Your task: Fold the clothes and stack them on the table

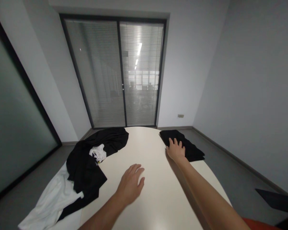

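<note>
My right hand [175, 149] lies flat, fingers spread, on a folded black garment [185, 145] at the far right of the white table [156, 191]. My left hand [131, 182] rests open on the bare tabletop near the middle, fingers stretched out and pointing forward, holding nothing. To its left lies a loose pile of black clothes [91, 159], with a crumpled white piece [98, 152] on top and a white garment [50, 201] spread beneath toward the near left edge.
The table is rounded at its far end. Beyond it stands a glass sliding door with blinds [120, 73]. A glass partition [12, 127] runs along the left, a plain wall on the right. A dark object [278, 199] sits at the lower right.
</note>
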{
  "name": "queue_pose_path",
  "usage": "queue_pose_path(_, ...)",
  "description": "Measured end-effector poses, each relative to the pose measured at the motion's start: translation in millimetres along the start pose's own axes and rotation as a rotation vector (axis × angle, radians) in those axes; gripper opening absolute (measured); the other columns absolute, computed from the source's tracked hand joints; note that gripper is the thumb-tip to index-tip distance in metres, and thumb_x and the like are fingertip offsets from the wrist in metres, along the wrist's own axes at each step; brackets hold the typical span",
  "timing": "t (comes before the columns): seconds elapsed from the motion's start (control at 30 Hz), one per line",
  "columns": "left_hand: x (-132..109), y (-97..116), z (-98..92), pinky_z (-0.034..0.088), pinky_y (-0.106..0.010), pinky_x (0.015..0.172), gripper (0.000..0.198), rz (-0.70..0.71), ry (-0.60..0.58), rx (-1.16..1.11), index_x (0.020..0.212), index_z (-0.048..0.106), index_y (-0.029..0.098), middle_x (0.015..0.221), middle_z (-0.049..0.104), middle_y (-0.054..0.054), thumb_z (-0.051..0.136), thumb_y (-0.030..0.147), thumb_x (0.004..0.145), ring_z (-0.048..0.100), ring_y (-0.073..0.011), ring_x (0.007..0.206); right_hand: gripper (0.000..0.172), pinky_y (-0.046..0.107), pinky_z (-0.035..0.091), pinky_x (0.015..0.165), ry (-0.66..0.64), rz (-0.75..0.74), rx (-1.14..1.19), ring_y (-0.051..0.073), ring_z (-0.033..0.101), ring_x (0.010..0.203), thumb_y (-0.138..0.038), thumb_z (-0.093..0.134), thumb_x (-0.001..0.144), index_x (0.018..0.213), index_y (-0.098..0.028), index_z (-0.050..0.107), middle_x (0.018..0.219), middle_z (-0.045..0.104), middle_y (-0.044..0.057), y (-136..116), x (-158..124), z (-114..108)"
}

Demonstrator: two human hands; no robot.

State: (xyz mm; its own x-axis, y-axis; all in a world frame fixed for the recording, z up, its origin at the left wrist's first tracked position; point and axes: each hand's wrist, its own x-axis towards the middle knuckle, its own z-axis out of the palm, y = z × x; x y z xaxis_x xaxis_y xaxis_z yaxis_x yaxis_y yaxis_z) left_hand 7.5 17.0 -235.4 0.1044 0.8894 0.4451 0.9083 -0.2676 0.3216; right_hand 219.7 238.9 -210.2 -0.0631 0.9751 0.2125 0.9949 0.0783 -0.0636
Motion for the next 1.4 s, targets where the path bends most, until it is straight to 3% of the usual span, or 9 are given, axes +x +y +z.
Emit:
queue_pose_path(0.2, 4.1, -6.2, -11.2, 0.041, -0.050, 0.111, 0.036, -0.091, 0.071, 0.101, 0.128, 0.061, 0.019, 0.141, 0.055, -0.013, 0.052, 0.028, 0.094, 0.047, -0.0300, 0.134, 0.065, 0.058, 0.028, 0.112, -0.107, -0.083, 0.170, 0.043, 0.027, 0.145, -0.052, 0.038, 0.099, 0.155, -0.020, 0.033, 0.161, 0.030, 0.015, 24.2, -6.8, -4.8)
queue_pose_path(0.3, 9.1, -28.3, -41.3, 0.033, -0.055, 0.113, 0.041, -0.295, 0.198, 0.260, 0.130, 0.062, 0.016, 0.153, 0.040, -0.018, 0.054, 0.031, 0.093, 0.034, -0.0380, 0.142, 0.059, 0.056, 0.028, 0.114, -0.036, -0.118, 0.260, 0.039, 0.029, 0.145, -0.049, 0.036, 0.100, 0.151, -0.018, 0.041, 0.159, 0.034, 0.013, 29.9, -17.5, -7.6)
queue_pose_path(0.47, 0.1, -91.8, -100.4, 0.024, -0.064, 0.112, 0.055, -0.754, 0.448, 0.426, 0.144, 0.050, 0.022, 0.164, 0.012, -0.020, 0.055, 0.040, 0.092, 0.013, -0.0462, 0.149, 0.049, 0.054, 0.022, 0.118, 0.198, -0.186, 0.377, 0.032, 0.031, 0.145, -0.042, 0.038, 0.100, 0.141, -0.019, 0.050, 0.154, 0.043, 0.010, 30.0, -43.2, -2.7)
queue_pose_path(0.57, -9.6, -122.4, -113.9, 0.022, -0.065, 0.112, 0.058, -0.992, 0.467, 0.336, 0.145, 0.048, 0.018, 0.160, 0.024, -0.023, 0.049, 0.046, 0.093, 0.020, -0.0458, 0.147, 0.047, 0.056, 0.020, 0.118, 0.222, -0.208, 0.441, 0.031, 0.032, 0.144, -0.041, 0.039, 0.100, 0.139, -0.019, 0.050, 0.151, 0.047, 0.011, 29.0, -52.2, 0.0)
queue_pose_path(0.63, -12.7, -132.5, -113.7, 0.021, -0.064, 0.113, 0.058, -1.019, 0.444, 0.304, 0.143, 0.048, 0.011, 0.152, 0.039, -0.025, 0.045, 0.042, 0.095, 0.028, -0.0425, 0.144, 0.047, 0.058, 0.021, 0.118, 0.217, -0.222, 0.485, 0.032, 0.033, 0.144, -0.042, 0.039, 0.099, 0.139, -0.019, 0.050, 0.149, 0.049, 0.011, 28.3, -55.3, -0.1)
queue_pose_path(0.8, -11.6, -132.0, -109.2, 0.032, -0.056, 0.112, 0.050, -0.810, 0.482, 0.354, 0.138, 0.052, 0.007, 0.134, 0.059, -0.022, 0.045, 0.025, 0.092, 0.053, -0.0347, 0.128, 0.046, 0.062, 0.022, 0.115, 0.214, -0.260, 0.584, 0.035, 0.036, 0.142, -0.045, 0.040, 0.099, 0.135, -0.020, 0.054, 0.143, 0.055, 0.012, 26.1, -59.4, -3.1)
queue_pose_path(1.03, -0.8, -99.5, -98.2, 0.049, -0.036, 0.100, 0.038, -0.282, 0.505, 0.122, 0.117, 0.067, 0.017, 0.119, 0.070, -0.009, 0.040, 0.013, 0.091, 0.065, -0.0233, 0.109, 0.042, 0.064, 0.021, 0.115, 0.220, -0.297, 0.591, 0.035, 0.036, 0.142, -0.041, 0.043, 0.098, 0.131, -0.019, 0.057, 0.139, 0.058, 0.013, 23.9, -60.4, -6.1)
queue_pose_path(1.23, 6.1, -23.1, -63.9, 0.050, -0.032, 0.100, 0.040, 0.081, 0.134, -0.022, 0.116, 0.067, 0.021, 0.116, 0.071, -0.004, 0.040, 0.004, 0.090, 0.065, -0.0177, 0.109, 0.039, 0.064, 0.021, 0.117, 0.174, -0.453, 0.591, 0.035, 0.035, 0.142, -0.039, 0.048, 0.096, 0.127, -0.019, 0.060, 0.133, 0.062, 0.011, 11.9, -70.1, -11.0)
queue_pose_path(1.4, -2.2, 24.4, -54.1, 0.054, -0.032, 0.093, 0.034, 0.288, -0.200, -0.039, 0.122, 0.064, 0.024, 0.120, 0.071, -0.002, 0.047, 0.010, 0.095, 0.068, -0.0191, 0.107, 0.044, 0.058, 0.025, 0.119, 0.065, -0.754, 0.607, 0.030, 0.032, 0.145, -0.034, 0.050, 0.097, 0.140, -0.026, 0.053, 0.143, 0.056, 0.009, -2.9, -86.6, -21.4)
